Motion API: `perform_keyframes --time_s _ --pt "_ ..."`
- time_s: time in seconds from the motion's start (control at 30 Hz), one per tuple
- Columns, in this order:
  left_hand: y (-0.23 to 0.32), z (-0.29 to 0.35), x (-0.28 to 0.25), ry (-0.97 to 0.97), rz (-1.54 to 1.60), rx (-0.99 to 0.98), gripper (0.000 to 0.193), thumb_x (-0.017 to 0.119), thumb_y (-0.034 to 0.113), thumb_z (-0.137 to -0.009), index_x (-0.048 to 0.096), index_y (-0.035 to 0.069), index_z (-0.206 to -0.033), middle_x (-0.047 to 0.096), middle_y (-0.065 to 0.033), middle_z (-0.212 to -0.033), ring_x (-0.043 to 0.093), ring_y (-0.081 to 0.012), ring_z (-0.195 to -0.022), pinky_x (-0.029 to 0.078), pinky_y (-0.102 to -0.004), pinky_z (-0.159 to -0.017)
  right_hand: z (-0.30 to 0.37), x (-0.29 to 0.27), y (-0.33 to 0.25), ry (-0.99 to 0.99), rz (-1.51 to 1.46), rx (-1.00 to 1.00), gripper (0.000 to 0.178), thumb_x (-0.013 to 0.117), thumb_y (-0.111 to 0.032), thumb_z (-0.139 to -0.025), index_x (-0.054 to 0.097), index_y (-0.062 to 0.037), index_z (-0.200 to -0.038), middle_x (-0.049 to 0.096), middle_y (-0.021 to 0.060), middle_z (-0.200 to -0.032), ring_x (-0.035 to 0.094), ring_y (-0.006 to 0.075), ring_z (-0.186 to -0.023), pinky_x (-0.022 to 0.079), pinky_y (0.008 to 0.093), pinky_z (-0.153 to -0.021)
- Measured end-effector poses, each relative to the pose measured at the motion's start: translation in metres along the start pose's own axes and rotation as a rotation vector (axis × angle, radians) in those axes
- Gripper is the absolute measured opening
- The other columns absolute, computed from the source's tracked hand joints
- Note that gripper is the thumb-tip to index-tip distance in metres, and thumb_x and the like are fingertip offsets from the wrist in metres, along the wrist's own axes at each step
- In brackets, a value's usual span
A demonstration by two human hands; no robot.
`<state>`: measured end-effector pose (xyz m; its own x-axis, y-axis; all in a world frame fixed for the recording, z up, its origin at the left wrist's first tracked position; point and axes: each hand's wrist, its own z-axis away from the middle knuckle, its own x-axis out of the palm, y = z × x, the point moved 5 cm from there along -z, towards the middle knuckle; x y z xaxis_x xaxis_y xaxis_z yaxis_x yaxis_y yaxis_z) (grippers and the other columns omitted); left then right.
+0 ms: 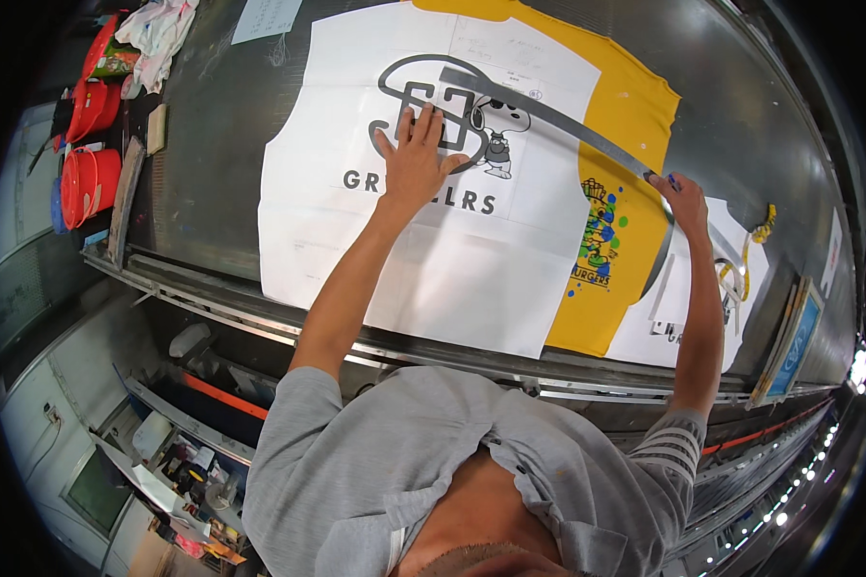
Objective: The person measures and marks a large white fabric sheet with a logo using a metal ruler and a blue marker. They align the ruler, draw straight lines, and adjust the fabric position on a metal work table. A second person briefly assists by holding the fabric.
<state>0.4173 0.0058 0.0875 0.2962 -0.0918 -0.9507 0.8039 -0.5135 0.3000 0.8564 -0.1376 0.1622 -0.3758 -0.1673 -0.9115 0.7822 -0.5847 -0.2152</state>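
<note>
1. Left hand point(416, 159): fingers spread flat, grasping nothing, pinning the white printed paper pattern sheet point(423, 221) in register.
2. Right hand point(683, 202): clenched on the long grey metal ruler point(548, 113) (end only), angled across the sheet.
3. Yellow cotton T-shirt point(635, 106): beneath, on the table.

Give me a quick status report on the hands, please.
Left hand flat on white paper pattern. Right hand holds pen at long ruler. Yellow shirt underneath.
</note>
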Motion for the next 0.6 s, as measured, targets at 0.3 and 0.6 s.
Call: perform_keyframes --time_s 0.3,0.6 --pt "-0.004 -0.005 -0.003 0.011 0.128 -0.037 0.076 0.058 0.060 -0.089 0.047 0.007 -0.143 0.039 -0.0123 -0.151 0.028 -0.0372 -0.141 0.014 -0.0747 -0.103 -0.045 0.037 0.000 -0.037 0.082 -0.012 0.060 0.069 -0.060 -0.081 0.065 -0.0011 -0.088 0.066 0.0163 -0.077 0.064 0.0321 -0.072 0.046 0.0424 -0.066" --pt "0.013 -0.015 0.009 0.060 0.088 -0.130 0.081 0.053 0.072 -0.086 0.049 0.015 -0.144 0.037 -0.0150 -0.144 0.024 -0.0453 -0.137 0.007 -0.0832 -0.098 -0.053 0.041 0.005 -0.137 0.158 0.048 0.074 0.067 -0.070 -0.076 0.071 -0.0052 -0.112 0.072 0.0186 -0.100 0.069 0.0349 -0.095 0.051 0.0436 -0.082"
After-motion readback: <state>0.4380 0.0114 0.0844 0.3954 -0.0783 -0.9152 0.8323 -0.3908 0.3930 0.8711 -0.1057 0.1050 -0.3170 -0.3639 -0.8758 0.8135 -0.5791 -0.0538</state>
